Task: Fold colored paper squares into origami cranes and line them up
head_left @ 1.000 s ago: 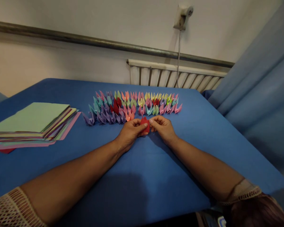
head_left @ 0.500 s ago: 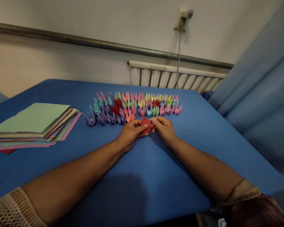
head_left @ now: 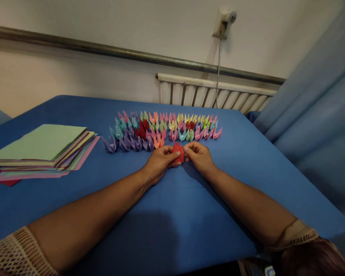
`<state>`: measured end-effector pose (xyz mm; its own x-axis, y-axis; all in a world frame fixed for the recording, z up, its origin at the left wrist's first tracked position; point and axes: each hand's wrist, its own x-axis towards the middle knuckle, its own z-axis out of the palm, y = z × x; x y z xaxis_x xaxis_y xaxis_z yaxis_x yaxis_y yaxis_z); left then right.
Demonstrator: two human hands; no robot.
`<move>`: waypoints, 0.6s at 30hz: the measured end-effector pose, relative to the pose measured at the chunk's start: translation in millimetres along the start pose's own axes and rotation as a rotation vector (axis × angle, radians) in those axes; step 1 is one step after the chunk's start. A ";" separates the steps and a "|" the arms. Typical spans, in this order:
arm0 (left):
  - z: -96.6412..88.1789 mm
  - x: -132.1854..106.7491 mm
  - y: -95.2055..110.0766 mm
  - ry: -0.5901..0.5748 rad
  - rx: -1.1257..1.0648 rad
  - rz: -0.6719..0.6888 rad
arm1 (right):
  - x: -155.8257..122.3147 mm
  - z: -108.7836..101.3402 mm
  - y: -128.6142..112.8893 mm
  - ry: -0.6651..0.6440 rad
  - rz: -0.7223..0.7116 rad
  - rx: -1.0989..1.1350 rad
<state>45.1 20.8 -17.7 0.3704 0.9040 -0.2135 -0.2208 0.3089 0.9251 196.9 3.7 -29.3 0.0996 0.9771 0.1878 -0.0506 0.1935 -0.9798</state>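
A small piece of folded red paper [head_left: 178, 150] is held upright just above the blue-covered table [head_left: 149, 237]. My left hand [head_left: 160, 161] grips it from the left, thumb across its front and fingers behind. My right hand [head_left: 199, 156] is closed at the paper's right edge, thumb and forefinger pinched there. Just beyond my hands stand rows of folded paper cranes [head_left: 136, 142] in purple, teal, red, pink, green and yellow.
To the left lies a stack of coloured paper sheets [head_left: 46, 142], pale green on top. A white radiator [head_left: 195, 80] and a metal rail [head_left: 103, 49] run along the wall behind. A blue curtain [head_left: 313, 111] hangs at the right.
My right fingers have shifted slightly along the red paper's right edge. My left hand keeps its hold, and the cranes and stack are unmoved.
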 end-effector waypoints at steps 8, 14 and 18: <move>0.3 0.2 0.5 -0.004 -0.008 0.003 | -0.4 -1.4 5.1 -0.023 -0.013 0.001; 0.0 0.9 -0.5 0.006 0.007 0.001 | -0.7 -3.0 3.8 -0.038 -0.008 0.027; 1.0 -0.2 -0.6 -0.022 0.034 0.014 | -1.0 -0.5 1.8 -0.017 -0.023 -0.021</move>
<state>46.1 20.1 -17.9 0.3876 0.9012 -0.1939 -0.1955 0.2860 0.9381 197.2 3.1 -31.2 0.0835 0.9739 0.2109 -0.0278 0.2139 -0.9765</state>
